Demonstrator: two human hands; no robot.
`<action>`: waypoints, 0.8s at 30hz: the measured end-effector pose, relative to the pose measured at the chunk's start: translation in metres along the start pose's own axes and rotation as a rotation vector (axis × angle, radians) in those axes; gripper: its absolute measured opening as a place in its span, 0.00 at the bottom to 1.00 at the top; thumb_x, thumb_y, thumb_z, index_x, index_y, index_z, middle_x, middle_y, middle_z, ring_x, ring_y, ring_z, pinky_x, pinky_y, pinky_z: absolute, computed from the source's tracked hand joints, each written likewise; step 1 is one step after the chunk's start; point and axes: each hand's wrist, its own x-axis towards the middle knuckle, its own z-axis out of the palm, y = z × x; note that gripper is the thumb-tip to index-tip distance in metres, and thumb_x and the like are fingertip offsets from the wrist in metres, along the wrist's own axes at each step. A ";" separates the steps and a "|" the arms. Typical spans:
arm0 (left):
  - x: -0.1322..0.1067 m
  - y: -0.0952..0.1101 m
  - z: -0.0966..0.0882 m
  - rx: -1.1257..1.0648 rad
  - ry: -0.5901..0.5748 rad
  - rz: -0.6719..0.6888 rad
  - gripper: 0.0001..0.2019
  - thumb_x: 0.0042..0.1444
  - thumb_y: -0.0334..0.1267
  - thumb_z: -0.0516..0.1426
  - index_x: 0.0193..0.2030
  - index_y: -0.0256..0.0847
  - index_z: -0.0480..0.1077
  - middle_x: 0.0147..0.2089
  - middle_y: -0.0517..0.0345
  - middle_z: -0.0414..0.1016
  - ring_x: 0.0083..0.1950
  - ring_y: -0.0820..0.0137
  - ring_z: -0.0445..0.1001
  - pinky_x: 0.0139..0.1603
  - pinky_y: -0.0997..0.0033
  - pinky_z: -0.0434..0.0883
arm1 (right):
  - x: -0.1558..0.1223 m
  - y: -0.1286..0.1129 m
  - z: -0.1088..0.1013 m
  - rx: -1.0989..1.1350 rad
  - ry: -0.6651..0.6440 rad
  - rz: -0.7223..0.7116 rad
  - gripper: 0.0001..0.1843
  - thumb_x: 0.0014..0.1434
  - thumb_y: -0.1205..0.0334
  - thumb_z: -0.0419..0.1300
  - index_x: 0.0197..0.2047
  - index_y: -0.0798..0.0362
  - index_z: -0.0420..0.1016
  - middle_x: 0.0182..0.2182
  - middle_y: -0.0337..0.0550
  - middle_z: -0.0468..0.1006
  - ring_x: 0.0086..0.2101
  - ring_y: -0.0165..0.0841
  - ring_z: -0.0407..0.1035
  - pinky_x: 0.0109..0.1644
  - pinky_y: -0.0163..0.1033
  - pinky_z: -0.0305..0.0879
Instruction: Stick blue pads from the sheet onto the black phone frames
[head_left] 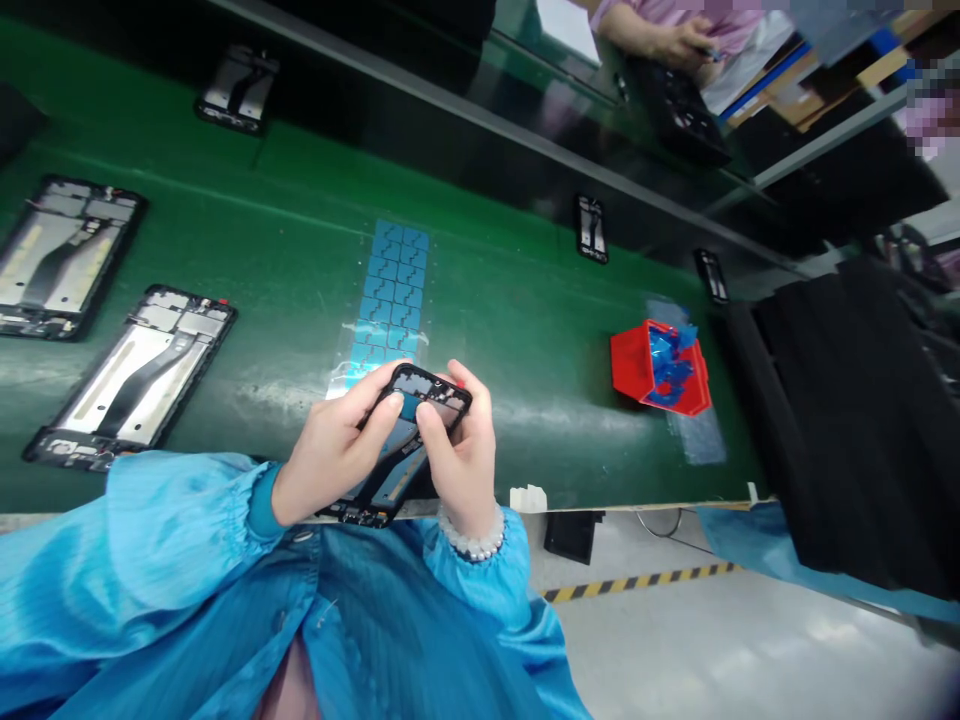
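Observation:
Between both hands I hold a black phone frame (401, 462), its inner side facing up, tilted at the table's front edge. My left hand (341, 435) grips its left side, the thumb pressing near the upper end. On the right side my right hand (463, 450) is wrapped round it, its thumb laid on the inner face. A small blue sticker (409, 405) shows on the frame close to both thumbs. Just beyond the hands lies a clear sheet of blue stickers (388, 290), its near end partly hidden by my left hand.
Opened phone frames lie at the left (142, 375), far left (67, 255) and back (240, 88); smaller-looking ones lie at the right. A red bin (630, 365) holds crumpled blue film. Black stacked trays (862, 420) stand at right. A co-worker's hand (690, 42) is across the bench.

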 end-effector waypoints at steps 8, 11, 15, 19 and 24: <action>0.001 0.002 -0.005 -0.097 -0.081 0.018 0.23 0.64 0.42 0.46 0.61 0.33 0.64 0.56 0.53 0.74 0.52 0.62 0.75 0.53 0.69 0.71 | 0.015 -0.010 -0.012 -0.419 -0.139 -0.245 0.14 0.51 0.66 0.60 0.42 0.51 0.64 0.44 0.46 0.66 0.47 0.34 0.65 0.50 0.42 0.66; 0.001 0.001 -0.006 -0.056 -0.092 0.056 0.23 0.64 0.41 0.45 0.62 0.32 0.63 0.56 0.53 0.73 0.54 0.61 0.73 0.55 0.68 0.70 | 0.022 -0.012 -0.013 -0.478 -0.166 -0.292 0.11 0.50 0.65 0.61 0.34 0.51 0.61 0.37 0.41 0.64 0.40 0.32 0.64 0.43 0.38 0.66; 0.002 -0.002 -0.006 -0.012 -0.099 0.090 0.24 0.64 0.41 0.44 0.61 0.31 0.64 0.58 0.52 0.72 0.55 0.63 0.73 0.56 0.71 0.68 | 0.022 -0.010 -0.011 -0.454 -0.115 -0.244 0.10 0.51 0.63 0.61 0.33 0.51 0.61 0.34 0.39 0.63 0.36 0.30 0.63 0.42 0.37 0.64; 0.005 -0.003 -0.002 -0.001 -0.087 0.085 0.22 0.63 0.42 0.47 0.59 0.35 0.67 0.55 0.54 0.75 0.50 0.67 0.77 0.52 0.75 0.70 | 0.017 -0.008 -0.014 -0.430 -0.151 -0.210 0.05 0.57 0.62 0.57 0.36 0.52 0.63 0.35 0.41 0.65 0.39 0.31 0.64 0.45 0.39 0.63; 0.006 -0.002 0.002 0.060 -0.029 0.089 0.19 0.63 0.40 0.48 0.57 0.35 0.68 0.52 0.54 0.77 0.46 0.69 0.78 0.50 0.77 0.71 | 0.017 -0.007 -0.015 -0.448 -0.213 -0.273 0.06 0.57 0.65 0.56 0.39 0.51 0.63 0.39 0.43 0.66 0.42 0.32 0.64 0.47 0.40 0.64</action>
